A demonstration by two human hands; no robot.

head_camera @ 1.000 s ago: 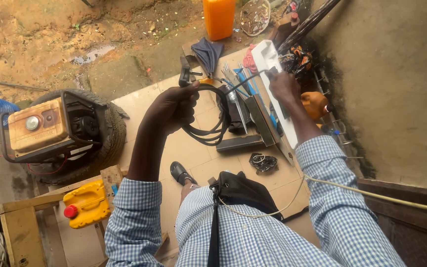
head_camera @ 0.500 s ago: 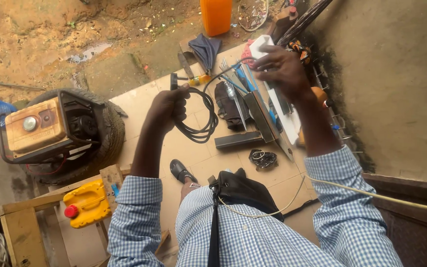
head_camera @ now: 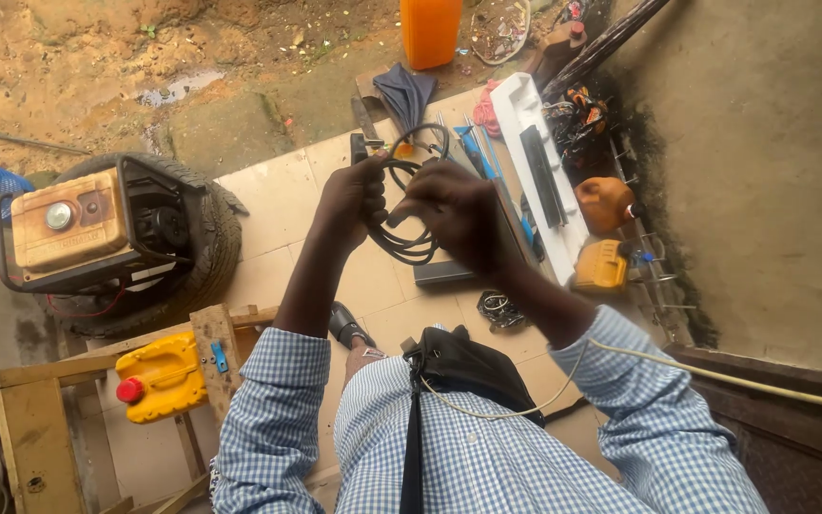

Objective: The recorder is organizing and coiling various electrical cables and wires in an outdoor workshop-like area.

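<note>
Left hand gripped coiled black cable mid-frame; right hand fingers closed around same coil. Generator sat left, orange jug top.

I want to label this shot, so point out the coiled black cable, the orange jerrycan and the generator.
coiled black cable (head_camera: 409,243): head view, lower loops below the hands.
orange jerrycan (head_camera: 430,30): head view, middle of its front face.
generator (head_camera: 68,228): head view, its tan top tank.
</note>
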